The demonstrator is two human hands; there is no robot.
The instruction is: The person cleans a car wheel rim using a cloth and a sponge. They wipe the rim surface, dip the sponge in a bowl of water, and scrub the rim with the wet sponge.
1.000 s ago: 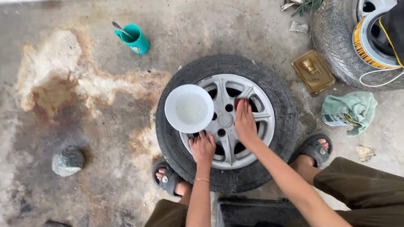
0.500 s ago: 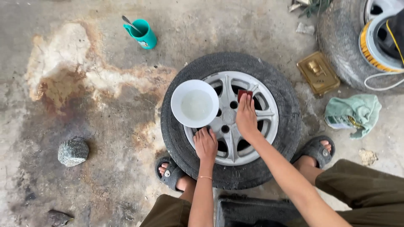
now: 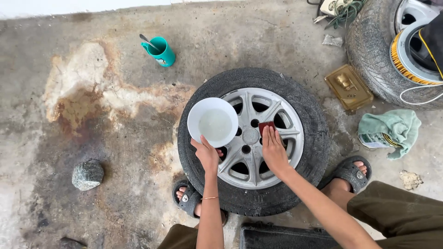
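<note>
A car tyre (image 3: pixel 304 110) lies flat on the concrete floor, its silver alloy rim (image 3: pixel 286 120) facing up. My left hand (image 3: pixel 206 154) grips the near edge of a white bowl (image 3: pixel 212 121) holding a little cloudy liquid, resting over the rim's left side. My right hand (image 3: pixel 273 150) lies flat on the spokes near the hub. Its fingers press down on a small dark red pad (image 3: pixel 266 126). My feet in grey sandals (image 3: pixel 186 198) flank the tyre.
A teal cup (image 3: pixel 161 51) with a utensil stands at the back. A grey rock (image 3: pixel 87 174) lies at left. To the right are a brass box (image 3: pixel 348 87), a green cloth over a tin (image 3: pixel 389 129) and a second tyre (image 3: pixel 369 50). A black case (image 3: pixel 281 237) sits at the bottom.
My right hand with the red pad has slid down from the rim's upper spokes toward the hub. The bowl and my left hand keep their place on the rim.
</note>
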